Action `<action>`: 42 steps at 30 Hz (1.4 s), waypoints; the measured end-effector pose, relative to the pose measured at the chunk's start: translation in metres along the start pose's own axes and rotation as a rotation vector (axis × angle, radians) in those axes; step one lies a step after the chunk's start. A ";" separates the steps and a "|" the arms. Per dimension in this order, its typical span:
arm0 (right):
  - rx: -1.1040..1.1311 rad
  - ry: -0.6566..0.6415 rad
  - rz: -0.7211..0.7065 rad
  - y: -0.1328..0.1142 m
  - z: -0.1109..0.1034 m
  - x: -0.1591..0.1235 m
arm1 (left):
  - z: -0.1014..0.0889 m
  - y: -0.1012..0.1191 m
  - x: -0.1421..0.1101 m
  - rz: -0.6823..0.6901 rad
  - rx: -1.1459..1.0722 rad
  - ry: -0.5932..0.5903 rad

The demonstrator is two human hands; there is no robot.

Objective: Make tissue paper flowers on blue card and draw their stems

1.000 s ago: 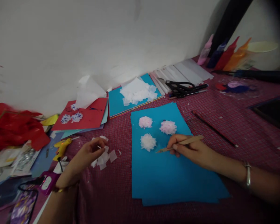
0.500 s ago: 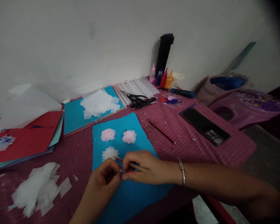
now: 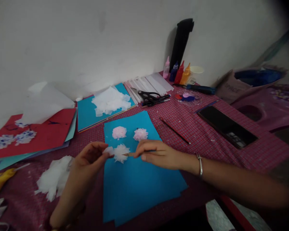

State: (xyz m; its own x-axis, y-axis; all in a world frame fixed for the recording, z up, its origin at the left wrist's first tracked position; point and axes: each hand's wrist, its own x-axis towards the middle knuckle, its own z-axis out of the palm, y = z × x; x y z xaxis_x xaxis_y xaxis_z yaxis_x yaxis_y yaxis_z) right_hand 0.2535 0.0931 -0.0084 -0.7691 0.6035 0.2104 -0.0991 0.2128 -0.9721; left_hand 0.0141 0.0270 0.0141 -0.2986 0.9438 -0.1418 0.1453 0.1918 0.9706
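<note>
Parted since earlier, left hand (image 3: 84, 165) grips tissue (image 3: 109, 150), right hand (image 3: 162, 156) stick (image 3: 130, 154); three formed puffs (image 3: 120, 152) between or beyond, remainder unclear.

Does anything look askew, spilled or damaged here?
The blue sheets under the paper puffs look stacked askew, with mismatched corners at the bottom edge. The paint blobs sit on clear plastic, so probably no spill.

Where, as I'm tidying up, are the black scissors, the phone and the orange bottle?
Black scissors (image 3: 144, 96): head view, where the handles meet.
Phone (image 3: 226, 126): head view, middle of the screen.
Orange bottle (image 3: 185, 77): head view, on its body.
</note>
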 end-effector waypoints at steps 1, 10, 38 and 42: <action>0.021 -0.049 0.022 0.001 -0.006 0.002 | -0.005 -0.001 0.005 -0.006 -0.006 0.007; -0.045 -0.158 0.193 0.018 -0.017 0.005 | -0.020 -0.027 0.014 -0.068 0.043 -0.047; 0.093 0.091 0.290 0.019 -0.007 0.013 | 0.015 -0.022 -0.010 0.161 0.793 -0.341; 0.161 0.108 0.296 0.018 -0.007 0.013 | 0.011 -0.030 -0.006 0.166 0.820 -0.230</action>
State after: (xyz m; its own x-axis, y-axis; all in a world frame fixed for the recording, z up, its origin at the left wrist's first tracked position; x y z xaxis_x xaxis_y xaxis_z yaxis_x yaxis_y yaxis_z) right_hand 0.2461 0.1098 -0.0227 -0.7088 0.7007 -0.0812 0.0129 -0.1021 -0.9947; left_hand 0.0222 0.0187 -0.0166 -0.0283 0.9908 -0.1321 0.8309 0.0968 0.5480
